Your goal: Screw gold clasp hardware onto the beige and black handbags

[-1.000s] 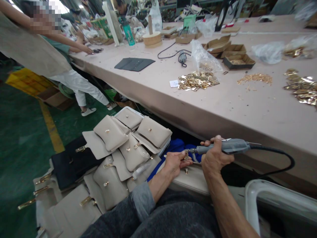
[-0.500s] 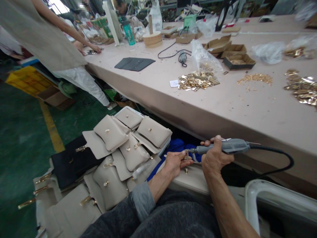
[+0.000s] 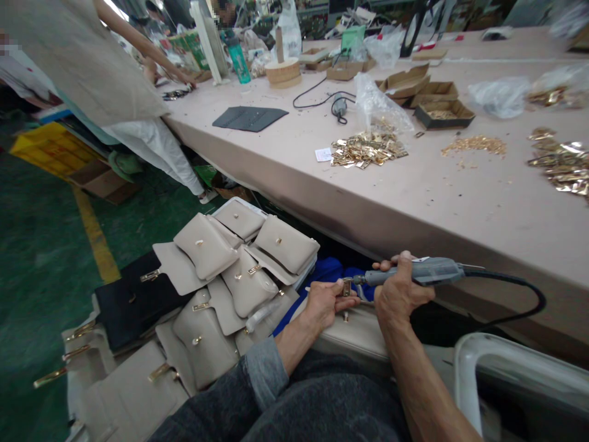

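My right hand (image 3: 399,288) is wrapped round a grey electric screwdriver (image 3: 432,271), its tip pointing left and a black cable curving off its back end. Pinched in the fingers of my left hand (image 3: 324,302) is a small gold clasp plate (image 3: 346,287). The screwdriver's tip is right at the plate; whether they touch I cannot tell. Just below both hands a beige bag (image 3: 354,331) lies across my lap, with a small gold fitting on it. Its flap is partly hidden by my hands.
Beige bags with gold clasps (image 3: 197,331) and a black bag (image 3: 138,307) are piled at left. Gold plates (image 3: 368,147) and small gold pieces (image 3: 476,145) lie on the table (image 3: 285,153). A white-rimmed bin (image 3: 464,362) stands at right. Another person (image 3: 138,104) works at far left.
The gold plate has turned slightly in my left fingers, its face now showing more. My hands and the screwdriver have hardly moved. The person at far left has shifted a little to the right.
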Demonstrator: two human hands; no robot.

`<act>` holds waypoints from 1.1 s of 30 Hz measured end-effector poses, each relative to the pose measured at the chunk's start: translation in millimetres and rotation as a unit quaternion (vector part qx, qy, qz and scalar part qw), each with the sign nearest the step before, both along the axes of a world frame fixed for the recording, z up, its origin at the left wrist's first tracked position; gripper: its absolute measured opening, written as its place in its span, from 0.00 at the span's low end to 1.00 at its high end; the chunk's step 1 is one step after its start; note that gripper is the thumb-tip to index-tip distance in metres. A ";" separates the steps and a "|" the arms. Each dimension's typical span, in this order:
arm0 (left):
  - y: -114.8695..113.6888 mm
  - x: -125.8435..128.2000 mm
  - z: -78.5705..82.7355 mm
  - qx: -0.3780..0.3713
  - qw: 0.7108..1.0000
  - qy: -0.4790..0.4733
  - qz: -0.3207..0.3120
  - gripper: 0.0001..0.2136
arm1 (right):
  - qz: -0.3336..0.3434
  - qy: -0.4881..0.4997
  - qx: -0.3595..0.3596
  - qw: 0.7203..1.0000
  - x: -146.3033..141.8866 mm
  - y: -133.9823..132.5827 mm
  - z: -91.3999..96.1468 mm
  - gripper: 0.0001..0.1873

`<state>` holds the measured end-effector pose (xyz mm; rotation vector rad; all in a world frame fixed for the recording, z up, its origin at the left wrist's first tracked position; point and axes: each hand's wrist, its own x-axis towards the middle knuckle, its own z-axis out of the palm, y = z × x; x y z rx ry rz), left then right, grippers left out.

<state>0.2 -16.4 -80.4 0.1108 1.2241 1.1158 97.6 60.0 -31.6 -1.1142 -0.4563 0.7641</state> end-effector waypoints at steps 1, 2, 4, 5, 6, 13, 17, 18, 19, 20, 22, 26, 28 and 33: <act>-0.1 -0.4 0.4 0.006 1.000 0.004 -0.014 0.11 | -0.004 0.000 0.000 1.000 0.3 0.5 -0.4 0.14; -0.1 -0.9 0.8 0.010 1.000 0.006 -0.024 0.13 | -0.006 -0.001 -0.001 1.000 0.8 0.9 -0.8 0.14; 0.2 -1.6 1.8 0.012 1.000 0.005 -0.025 0.13 | -0.008 -0.001 -0.002 1.000 1.8 1.4 -1.2 0.14; 0.3 -1.8 2.4 0.012 1.000 0.001 -0.022 0.12 | -0.007 -0.002 -0.001 1.000 2.4 1.4 -1.1 0.14; 0.5 -1.8 3.1 0.014 1.000 -0.002 -0.020 0.11 | -0.007 -0.005 0.000 1.000 3.0 1.3 -0.9 0.14; 1.6 1.6 5.9 0.012 1.000 0.018 -0.004 0.09 | -0.004 -0.021 0.019 1.000 3.8 -1.5 5.5 0.14; 3.5 3.6 3.3 -0.011 1.000 0.023 0.003 0.11 | 0.005 -0.040 0.026 0.999 1.2 -5.1 11.3 0.16; 3.9 3.8 2.7 -0.013 1.000 0.024 0.004 0.12 | 0.010 -0.047 0.029 0.998 0.5 -6.4 12.8 0.17; 4.2 3.9 2.2 -0.014 1.000 0.026 0.006 0.12 | 0.017 -0.055 0.030 0.998 -0.2 -7.8 14.2 0.17; 4.4 3.9 1.7 -0.014 0.999 0.027 0.007 0.12 | 0.025 -0.063 0.031 0.997 -0.9 -9.3 15.6 0.18; 4.6 3.9 1.0 -0.018 0.999 0.029 0.008 0.10 | 0.041 -0.079 0.031 0.996 -2.1 -12.1 18.0 0.20; 4.5 4.8 -0.7 -0.029 0.999 0.035 -0.002 0.10 | 0.060 -0.091 0.033 0.993 -3.8 -15.7 20.5 0.22; 4.2 5.4 -1.5 -0.029 0.999 0.041 -0.008 0.11 | 0.065 -0.093 0.037 0.993 -4.4 -17.0 21.1 0.22; 6.3 3.0 -0.1 -0.025 0.999 0.047 -0.006 0.12 | 0.086 -0.118 0.051 0.988 -8.3 -19.0 22.1 0.20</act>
